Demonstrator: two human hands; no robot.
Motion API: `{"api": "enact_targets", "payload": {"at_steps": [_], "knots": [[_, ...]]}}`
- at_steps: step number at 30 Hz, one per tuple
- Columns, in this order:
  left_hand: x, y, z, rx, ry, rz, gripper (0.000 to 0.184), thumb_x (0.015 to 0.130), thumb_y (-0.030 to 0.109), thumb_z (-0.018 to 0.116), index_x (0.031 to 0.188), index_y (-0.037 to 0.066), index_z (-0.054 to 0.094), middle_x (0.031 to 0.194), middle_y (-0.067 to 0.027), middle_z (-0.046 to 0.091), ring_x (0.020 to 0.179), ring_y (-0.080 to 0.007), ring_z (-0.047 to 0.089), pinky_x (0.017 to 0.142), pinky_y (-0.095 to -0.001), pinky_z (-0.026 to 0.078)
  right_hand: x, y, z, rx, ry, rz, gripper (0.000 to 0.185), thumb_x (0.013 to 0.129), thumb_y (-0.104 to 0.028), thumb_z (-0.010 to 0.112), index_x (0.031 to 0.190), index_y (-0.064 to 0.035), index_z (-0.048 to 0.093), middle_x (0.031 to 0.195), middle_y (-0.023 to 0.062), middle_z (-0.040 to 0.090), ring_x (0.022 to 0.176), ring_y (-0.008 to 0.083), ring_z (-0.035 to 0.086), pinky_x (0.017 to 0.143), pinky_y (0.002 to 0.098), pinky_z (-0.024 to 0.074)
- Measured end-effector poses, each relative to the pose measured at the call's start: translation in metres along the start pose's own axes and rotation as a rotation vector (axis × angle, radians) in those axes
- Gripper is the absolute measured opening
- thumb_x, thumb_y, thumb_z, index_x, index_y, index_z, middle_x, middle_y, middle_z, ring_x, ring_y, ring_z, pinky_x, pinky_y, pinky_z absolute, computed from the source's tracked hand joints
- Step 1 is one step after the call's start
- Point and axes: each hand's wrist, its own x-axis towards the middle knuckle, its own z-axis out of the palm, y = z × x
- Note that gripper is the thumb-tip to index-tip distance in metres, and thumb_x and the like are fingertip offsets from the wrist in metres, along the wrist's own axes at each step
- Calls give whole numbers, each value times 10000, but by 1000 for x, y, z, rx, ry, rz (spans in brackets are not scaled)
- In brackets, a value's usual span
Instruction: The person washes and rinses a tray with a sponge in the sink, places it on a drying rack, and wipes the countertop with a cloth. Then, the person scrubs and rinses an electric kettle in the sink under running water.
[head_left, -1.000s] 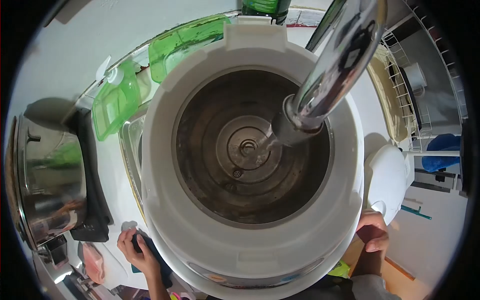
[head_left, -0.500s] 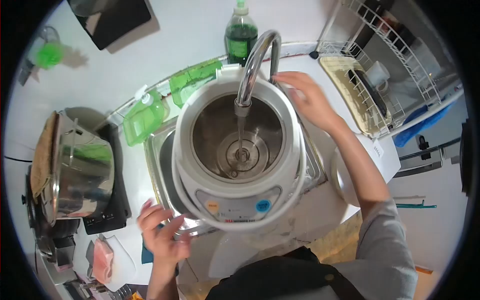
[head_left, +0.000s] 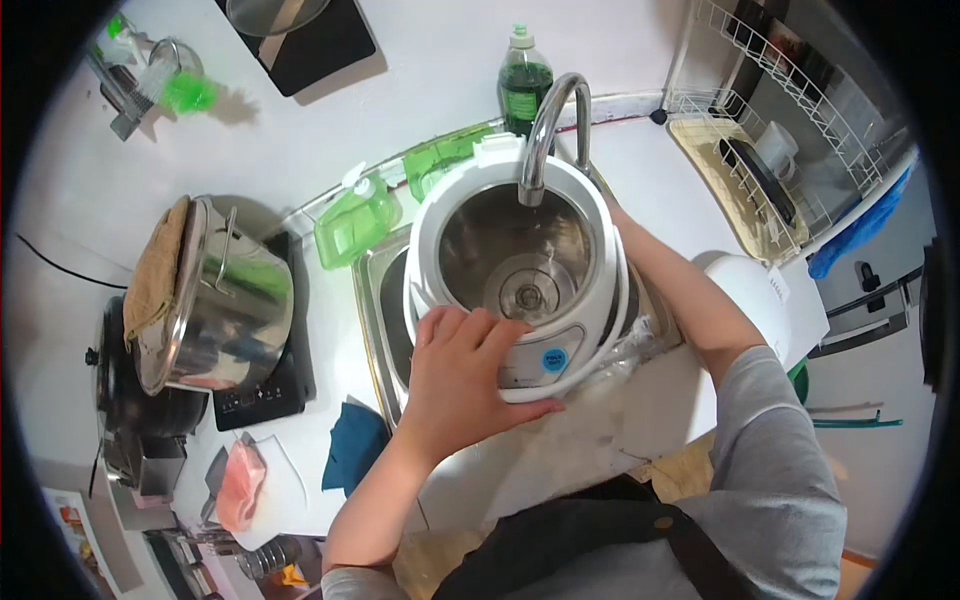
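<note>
A white electric hot water pot (head_left: 425, 235) stands over the sink with its lid off, and its round steel inside shows from above. Over its opening hangs the chrome faucet (head_left: 543, 140); only a small drip shows under the spout. My left hand (head_left: 455, 385) grips the pot's front rim, fingers over the edge and thumb stretched across the control panel. Behind the pot's right side, near the faucet base, is my right hand (head_left: 622, 218); its fingers are hidden by the pot. The steel sink (head_left: 370, 290) shows at the pot's left.
Left stands a large steel stockpot (head_left: 245, 320) with a brown cloth, by a black induction cooker (head_left: 262, 403). A green pump bottle (head_left: 352, 225) and dish soap bottle (head_left: 524, 90) line the wall. A white dish rack (head_left: 800, 215) and a white lid-like piece (head_left: 745, 300) are right.
My left hand has moved from beside the pot onto its front rim. My right hand has slipped down behind the pot's right side. The water stream has stopped; the view has shifted.
</note>
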Motion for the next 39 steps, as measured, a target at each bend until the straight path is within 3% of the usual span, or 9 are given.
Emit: {"api": "enact_targets", "payload": {"at_steps": [2,7,12,16,22,26,30,35,39], "knots": [[-10,5,5,10,83,-25,619,544,483,790,1005,120,593,865,-34,527,862,-235,496,836,-416,330,-2,-61,-36,-310,-101,1,319,817,-188,505,1076,-38,617,1010,191,621,907,303,602,763,345,480],[-32,47,36,86,275,-134,595,572,488,769,1009,127,588,883,-42,522,850,-230,489,819,-391,310,-7,-135,-69,335,60,298,339,869,-260,466,1018,-33,669,944,125,673,917,235,598,800,308,451],[-45,69,56,114,346,-184,600,620,474,742,1061,109,563,921,-59,516,872,-246,489,835,-405,309,-41,-166,-41,490,241,309,387,843,-264,544,1116,6,589,908,81,643,870,157,562,771,285,437],[-47,68,51,143,291,-146,614,645,480,724,1082,85,553,944,-76,520,889,-260,495,844,-415,316,-60,-232,-53,471,64,296,443,792,-220,586,1168,6,529,910,90,624,844,164,565,754,290,440],[-5,28,32,177,405,-123,632,642,505,720,1060,53,580,907,-113,558,865,-284,514,823,-406,342,33,-146,-27,770,-94,421,277,792,-153,563,1017,4,607,867,95,626,812,134,585,747,267,471],[-5,35,40,240,441,-143,616,653,520,711,1021,39,598,868,-128,566,825,-299,523,805,-413,351,30,-185,-35,907,-173,412,372,829,-228,648,1117,0,590,1001,85,632,834,142,606,762,284,504],[-17,47,42,223,418,-247,595,624,496,740,1003,63,589,864,-96,538,829,-279,493,814,-430,329,26,-190,-29,1032,13,116,516,857,-297,632,1229,33,496,1073,74,601,898,126,584,788,249,492],[-37,57,39,277,398,-363,626,618,516,739,1049,91,582,887,-72,515,847,-265,477,797,-420,306,16,-173,-37,1109,23,213,436,959,-406,399,994,-28,613,1036,82,599,935,171,544,845,322,414],[-59,64,46,283,399,-353,633,608,530,741,1055,111,584,899,-60,513,870,-259,470,808,-409,301,-25,-182,-47,1124,381,331,428,940,-431,434,992,-53,629,970,53,598,900,174,533,849,352,397]]}}
